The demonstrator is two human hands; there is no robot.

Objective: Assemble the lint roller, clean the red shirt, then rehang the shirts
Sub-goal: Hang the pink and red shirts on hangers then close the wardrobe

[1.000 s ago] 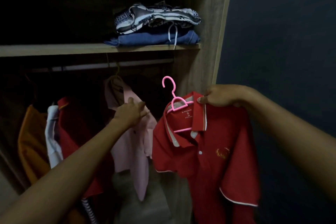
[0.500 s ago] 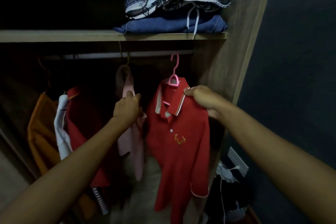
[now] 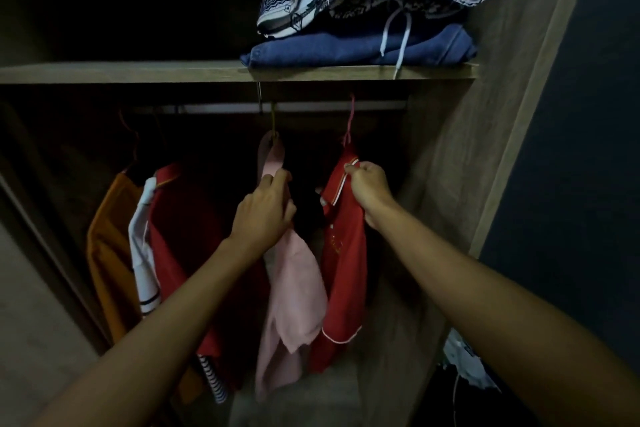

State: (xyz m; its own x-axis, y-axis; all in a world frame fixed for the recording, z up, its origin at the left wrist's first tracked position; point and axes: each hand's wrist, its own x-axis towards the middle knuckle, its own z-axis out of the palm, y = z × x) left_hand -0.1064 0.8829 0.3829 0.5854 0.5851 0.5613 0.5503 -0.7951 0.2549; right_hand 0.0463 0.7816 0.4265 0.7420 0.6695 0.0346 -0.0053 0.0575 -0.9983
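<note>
Since a second ago the red shirt (image 3: 344,246) has gone from held out in front of the wardrobe (image 3: 446,156) to hanging inside it, its pink hanger (image 3: 349,121) now hooked over the rail (image 3: 311,107) near the right wall. Beneath the shelf (image 3: 138,72) of folded clothes (image 3: 360,24), a pink shirt (image 3: 294,281) hangs just left of it, with more garments further left. By my reading the rehanging is nearly finished; no lint roller is in view, so that part looks done. The red shirt hangs side-on, collar trimmed in white, hem loose. The left hand (image 3: 265,211) is closed on the pink shirt's shoulder; the right hand (image 3: 369,185) pinches the red shirt's collar edge.
</note>
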